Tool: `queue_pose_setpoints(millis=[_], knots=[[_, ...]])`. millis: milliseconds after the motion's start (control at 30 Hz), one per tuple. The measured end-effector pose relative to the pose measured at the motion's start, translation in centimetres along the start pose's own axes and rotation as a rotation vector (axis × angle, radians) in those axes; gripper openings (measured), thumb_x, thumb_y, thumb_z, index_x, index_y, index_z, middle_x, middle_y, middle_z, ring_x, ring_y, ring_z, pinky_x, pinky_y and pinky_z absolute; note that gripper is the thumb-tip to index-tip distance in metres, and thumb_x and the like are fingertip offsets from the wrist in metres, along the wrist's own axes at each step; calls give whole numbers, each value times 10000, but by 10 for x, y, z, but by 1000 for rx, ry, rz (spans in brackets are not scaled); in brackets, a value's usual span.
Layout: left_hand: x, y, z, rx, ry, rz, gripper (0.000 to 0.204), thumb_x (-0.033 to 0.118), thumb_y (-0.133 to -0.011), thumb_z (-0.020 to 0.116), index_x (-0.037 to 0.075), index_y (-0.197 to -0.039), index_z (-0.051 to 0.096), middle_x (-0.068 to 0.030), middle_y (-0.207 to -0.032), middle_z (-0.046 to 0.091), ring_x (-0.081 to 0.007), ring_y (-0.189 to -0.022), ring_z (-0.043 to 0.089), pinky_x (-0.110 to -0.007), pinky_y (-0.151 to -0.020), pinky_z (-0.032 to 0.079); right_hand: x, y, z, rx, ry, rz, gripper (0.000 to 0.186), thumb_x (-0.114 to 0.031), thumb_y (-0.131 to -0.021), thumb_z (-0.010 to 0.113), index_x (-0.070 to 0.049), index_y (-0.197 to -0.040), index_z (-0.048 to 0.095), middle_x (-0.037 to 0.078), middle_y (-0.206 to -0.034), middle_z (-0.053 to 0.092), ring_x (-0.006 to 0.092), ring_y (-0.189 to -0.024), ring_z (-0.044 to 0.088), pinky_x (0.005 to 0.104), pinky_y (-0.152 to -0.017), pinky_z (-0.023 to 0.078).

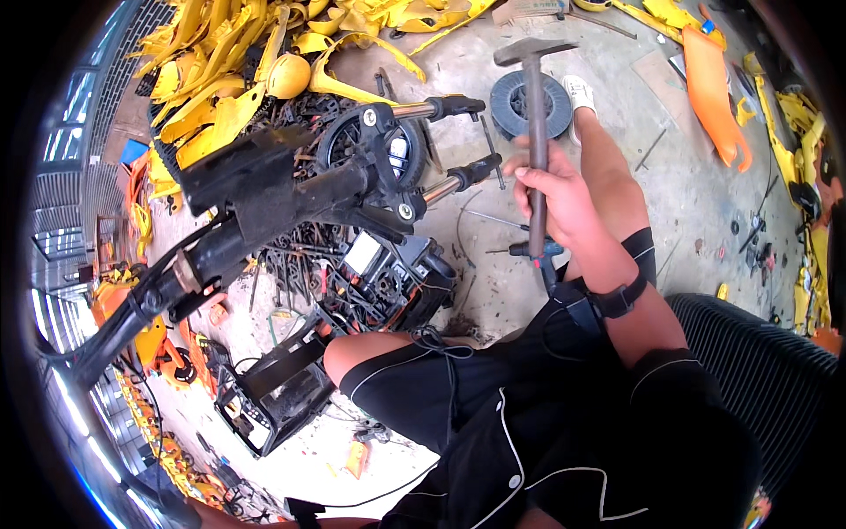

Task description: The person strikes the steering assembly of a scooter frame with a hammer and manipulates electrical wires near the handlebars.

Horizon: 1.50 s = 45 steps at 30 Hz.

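My right hand (pixel 564 198) is closed round the handle of a hammer (pixel 534 106), which it holds up with the metal head at the far end. Left of it, a black scooter front fork and steering column (pixel 291 198) slants across from the lower left. Its two silver fork legs (pixel 441 189) point toward the hammer, with a thin threaded rod (pixel 492 152) by their ends. My left forearm (pixel 216 517) reaches to the lower left edge, near the column's other end; that hand's fingers cannot be made out.
A blue power drill (pixel 539 250) is by my right knee. Beyond the hammer lies a grey wheel (pixel 511 104). Yellow plastic covers (pixel 207 106) heap up at the far left, above black parts and a tyre. An orange panel (pixel 709 101) lies at the right; a black open box (pixel 278 388) lies left.
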<state>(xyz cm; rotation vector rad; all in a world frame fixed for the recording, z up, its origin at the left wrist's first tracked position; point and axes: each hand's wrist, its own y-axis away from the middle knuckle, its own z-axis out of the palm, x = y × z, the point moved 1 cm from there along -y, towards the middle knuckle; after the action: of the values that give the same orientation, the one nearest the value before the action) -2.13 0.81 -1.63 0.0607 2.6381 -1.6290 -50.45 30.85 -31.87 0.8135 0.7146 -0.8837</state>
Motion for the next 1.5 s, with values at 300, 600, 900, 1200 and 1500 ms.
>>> queue_pose_setpoints(millis=[300, 600, 900, 1200, 1500], knots=[[-17, -9, 16, -179, -208, -184, 587, 634, -802, 564, 231, -1220, 652, -33, -1156, 695, -309, -979, 668, -430, -848, 506, 22, 56, 28, -250, 185, 219, 328, -366, -1014, 528, -53, -917, 506, -20, -572, 415, 73, -399, 390, 242, -369, 348], [-17, -4, 11, -171, -166, -186, 576, 582, -816, 613, 233, -1275, 614, -56, -1142, 701, -332, -978, 670, -459, -827, 505, 9, 65, 64, -370, 176, 206, 348, -372, -1019, 516, -37, -923, 511, -25, -564, 396, 67, -385, 381, 233, -360, 332], [-26, -6, 15, -77, -153, -126, 508, 580, -813, 633, 209, -1158, 660, -38, -1003, 722, -304, -855, 683, -432, -738, 506, 18, 56, 70, -436, 257, 208, 345, -395, -1017, 512, -70, -902, 497, -34, -574, 421, 58, -407, 386, 245, -365, 334], [-18, -4, 12, -71, -150, -136, 524, 594, -825, 609, 207, -1177, 642, -64, -1008, 723, -321, -847, 684, -447, -697, 494, 20, 53, 64, -363, 310, 246, 378, -410, -1012, 518, -52, -893, 494, -31, -572, 393, 62, -376, 367, 235, -342, 321], [-12, -2, 8, -177, -172, -189, 563, 584, -839, 605, 176, -1227, 618, -81, -1063, 708, -347, -881, 673, -456, -737, 495, 6, 54, 55, -422, 194, 336, 329, -372, -1022, 502, -69, -898, 482, -36, -564, 373, 61, -373, 357, 235, -344, 326]])
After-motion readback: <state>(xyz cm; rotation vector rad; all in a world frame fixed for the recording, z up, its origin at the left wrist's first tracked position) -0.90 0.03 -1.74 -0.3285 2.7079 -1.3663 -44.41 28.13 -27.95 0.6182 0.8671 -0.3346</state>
